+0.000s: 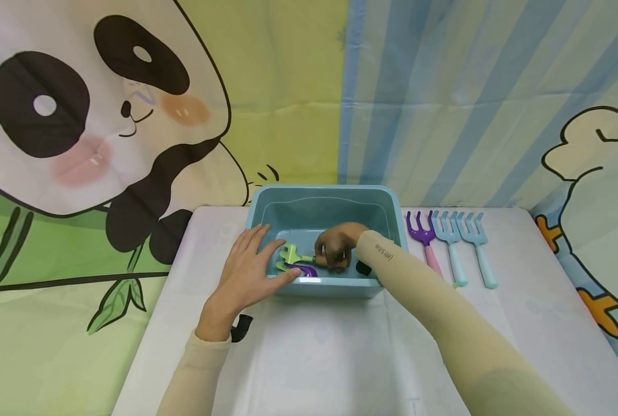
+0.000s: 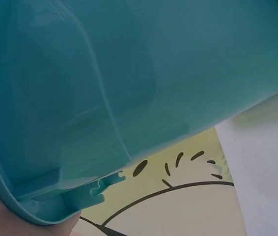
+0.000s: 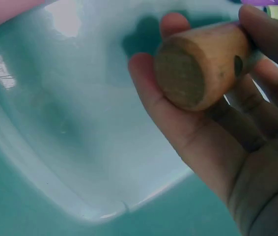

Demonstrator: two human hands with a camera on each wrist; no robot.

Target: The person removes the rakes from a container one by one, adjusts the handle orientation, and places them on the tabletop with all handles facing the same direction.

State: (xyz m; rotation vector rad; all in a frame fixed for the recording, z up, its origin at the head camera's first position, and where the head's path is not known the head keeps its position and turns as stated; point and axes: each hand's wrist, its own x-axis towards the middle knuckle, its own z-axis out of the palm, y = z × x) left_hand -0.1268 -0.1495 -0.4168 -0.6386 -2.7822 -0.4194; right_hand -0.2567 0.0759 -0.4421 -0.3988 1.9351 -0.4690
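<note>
In the head view my right hand reaches down into a blue-green plastic bin. It grips the wooden handle of a small garden tool whose light green head points left. The right wrist view shows the round end of this wooden handle between thumb and curled fingers. Beside the green head lies a purple tool, partly hidden by the bin's near wall. My left hand rests at the bin's left rim, fingers spread, thumb over the near edge; the left wrist view shows the bin's outer wall.
Right of the bin, a purple hand fork with a pink handle and two light blue hand forks lie side by side on the white table. A printed cloth hangs behind. A pink thing shows inside the bin.
</note>
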